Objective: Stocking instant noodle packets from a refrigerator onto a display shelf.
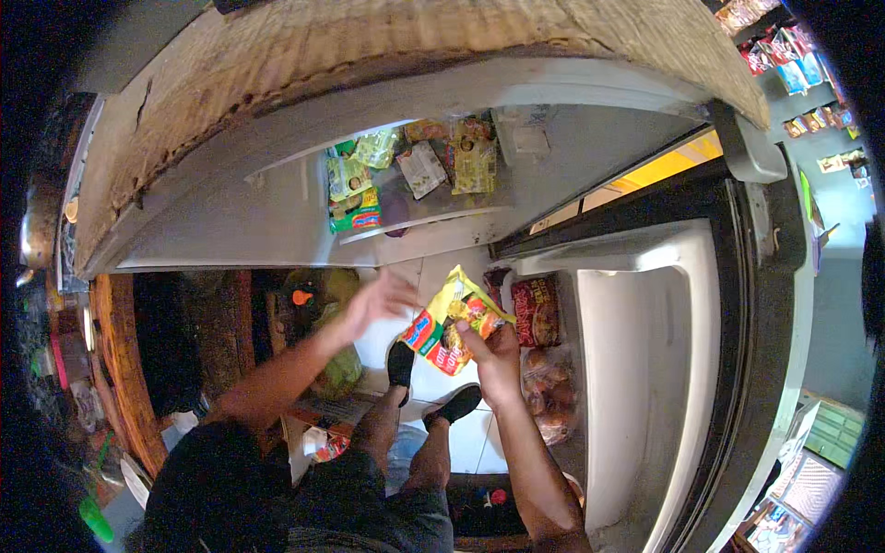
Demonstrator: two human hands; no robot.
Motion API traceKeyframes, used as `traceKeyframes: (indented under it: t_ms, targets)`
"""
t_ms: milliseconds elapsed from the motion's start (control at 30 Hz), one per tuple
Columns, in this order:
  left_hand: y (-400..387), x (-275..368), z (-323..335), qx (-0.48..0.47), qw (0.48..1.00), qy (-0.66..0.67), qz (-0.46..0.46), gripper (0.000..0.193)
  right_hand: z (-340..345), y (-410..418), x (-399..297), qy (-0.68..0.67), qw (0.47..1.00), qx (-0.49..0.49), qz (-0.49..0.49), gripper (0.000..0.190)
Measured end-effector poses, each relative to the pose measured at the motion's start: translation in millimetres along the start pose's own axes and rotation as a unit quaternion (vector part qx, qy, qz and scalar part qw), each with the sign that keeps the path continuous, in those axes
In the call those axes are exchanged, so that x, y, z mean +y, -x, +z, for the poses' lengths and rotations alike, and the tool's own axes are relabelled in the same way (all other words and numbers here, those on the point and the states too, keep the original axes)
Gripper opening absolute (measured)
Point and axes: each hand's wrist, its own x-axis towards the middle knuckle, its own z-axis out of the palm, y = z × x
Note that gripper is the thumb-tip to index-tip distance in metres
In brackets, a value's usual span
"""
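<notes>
My right hand (pixel 496 356) grips a yellow instant-noodle packet (pixel 453 325) at its right side, the thumb across its printed front. To the left of the packet is my left hand (pixel 382 303), blurred, its fingers spread and nothing seen in them. Beyond both hands, a recess below a wooden board holds several food packets: a green noodle packet (pixel 356 211), a silver-white packet (pixel 422 169) and a yellowish packet (pixel 474 163). A dark red packet (pixel 536 311) stands upright at the right, with clear bags of round brownish items (pixel 548 394) beside it.
A thick wooden board (pixel 346 41) spans the top. To the right rises a white moulded panel (pixel 636 387) with a dark edge, and beyond it hang snack packets (pixel 792 59). A wooden post (pixel 124 359) stands at left. My feet in dark shoes (pixel 453 406) are on white floor tiles.
</notes>
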Motion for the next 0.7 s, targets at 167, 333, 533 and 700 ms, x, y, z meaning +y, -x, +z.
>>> traceKeyframes:
  t_ms: [167,333,533,700]
  targets:
    - [-74,46,-56,0.430,0.638,-0.618,0.162,0.057,-7,-1,-12,0.011,1.000,-0.023,0.010,0.041]
    - [-103,64,-130,0.440,0.471,-0.723,0.247,0.059,-11,0,-12,0.007,0.999,-0.027,0.035,0.049]
    - [-124,62,-96,0.428,0.518,-0.732,0.113,0.061,-40,18,-14,0.015,0.997,0.053,0.055,0.053]
    - [-126,82,-124,0.424,0.553,-0.714,0.066,0.071,-31,27,-9,-0.008,0.996,0.077,0.048,0.045]
